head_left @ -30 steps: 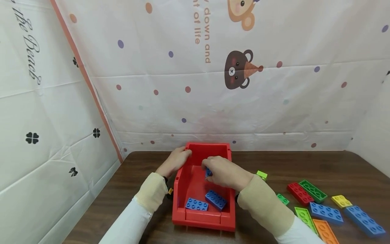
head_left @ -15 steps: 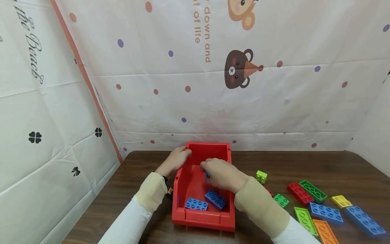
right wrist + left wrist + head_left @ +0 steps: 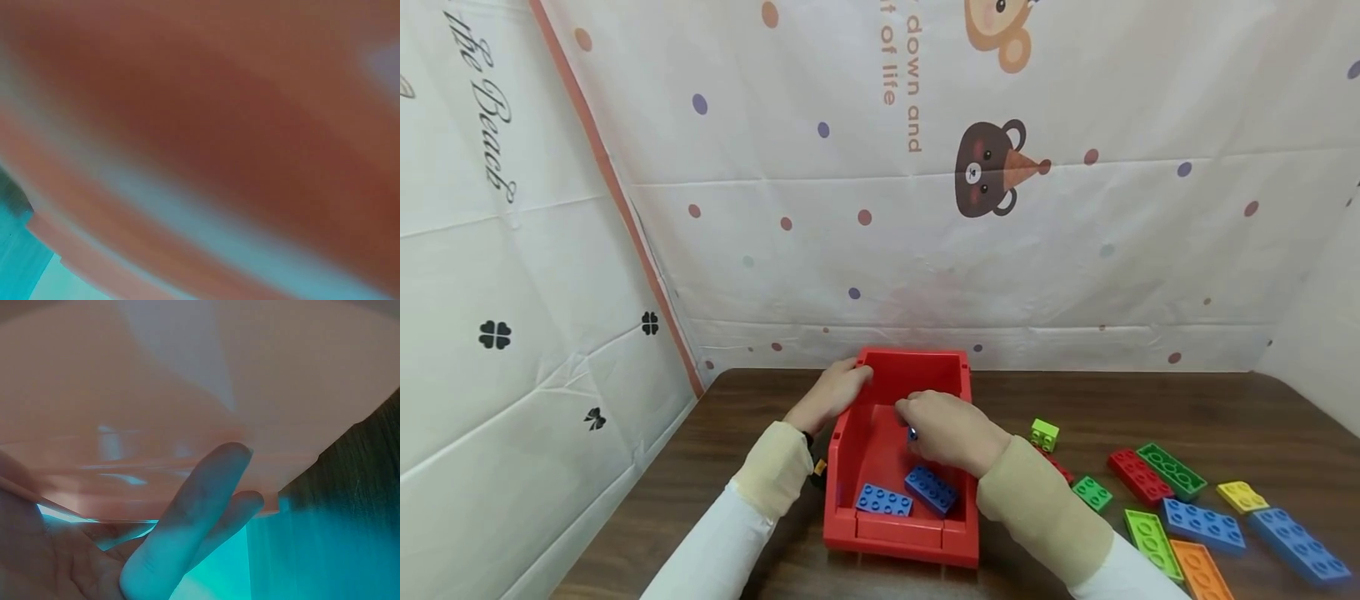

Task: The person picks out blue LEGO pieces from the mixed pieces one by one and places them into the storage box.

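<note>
One sliver of colour shows by the curled fingers of the right hand (image 3: 949, 427), which seem to pinch a blue block (image 3: 912, 434) inside the red box (image 3: 898, 547). The left hand (image 3: 830, 395) grips the box's left wall. Setting the block down looks like the step in hand; next, that pinch would need loosening. Which way the held block points is hidden. Nearer the person, a crosswise block (image 3: 883, 501) lies studs up beside a slanted block (image 3: 931, 490), near end rightward. The box's length runs away from the person.

Two bricks (image 3: 931, 490) lie in the bin (image 3: 898, 550) at its near end, loose bricks (image 3: 1204, 525) on the table (image 3: 662, 500) to its right
</note>
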`<state>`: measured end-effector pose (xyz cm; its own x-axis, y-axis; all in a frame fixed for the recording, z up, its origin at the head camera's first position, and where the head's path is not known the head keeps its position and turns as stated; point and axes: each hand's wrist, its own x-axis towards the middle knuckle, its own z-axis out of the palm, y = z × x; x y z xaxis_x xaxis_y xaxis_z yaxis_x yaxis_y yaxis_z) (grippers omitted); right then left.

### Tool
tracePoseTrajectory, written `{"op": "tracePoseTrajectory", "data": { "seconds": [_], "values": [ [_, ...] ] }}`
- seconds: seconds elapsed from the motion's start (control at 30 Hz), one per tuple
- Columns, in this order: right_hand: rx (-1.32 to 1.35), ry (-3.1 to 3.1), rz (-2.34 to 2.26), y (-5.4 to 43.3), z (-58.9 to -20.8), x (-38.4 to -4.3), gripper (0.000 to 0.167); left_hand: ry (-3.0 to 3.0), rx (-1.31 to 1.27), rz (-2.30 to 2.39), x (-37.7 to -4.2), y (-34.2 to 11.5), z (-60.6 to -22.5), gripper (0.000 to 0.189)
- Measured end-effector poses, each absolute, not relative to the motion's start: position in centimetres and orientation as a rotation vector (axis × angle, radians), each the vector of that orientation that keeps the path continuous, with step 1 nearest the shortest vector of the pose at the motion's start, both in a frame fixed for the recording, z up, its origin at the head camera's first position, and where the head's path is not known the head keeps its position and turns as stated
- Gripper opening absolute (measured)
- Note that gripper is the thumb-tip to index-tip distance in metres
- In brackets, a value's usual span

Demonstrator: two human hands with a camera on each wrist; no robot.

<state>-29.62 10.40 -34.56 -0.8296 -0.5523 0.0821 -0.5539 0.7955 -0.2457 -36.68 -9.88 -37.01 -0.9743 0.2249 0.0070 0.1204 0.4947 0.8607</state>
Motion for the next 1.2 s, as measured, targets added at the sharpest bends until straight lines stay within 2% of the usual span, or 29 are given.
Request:
{"op": "tracePoseTrajectory", "data": {
  "seconds": [0.73,1.2],
  "values": [
    [0.944,-2.953,0.197,10.37,-34.87,-29.35,0.039,2.607,0.305,1.485,-36.57,-9.91,-37.11,0.038],
    [0.971,-2.986,0.097,10.16,-34.5,-29.62,0.03,2.582,0.281,1.508,-36.7,-9.93,-36.71,0.033]
  ]
}}
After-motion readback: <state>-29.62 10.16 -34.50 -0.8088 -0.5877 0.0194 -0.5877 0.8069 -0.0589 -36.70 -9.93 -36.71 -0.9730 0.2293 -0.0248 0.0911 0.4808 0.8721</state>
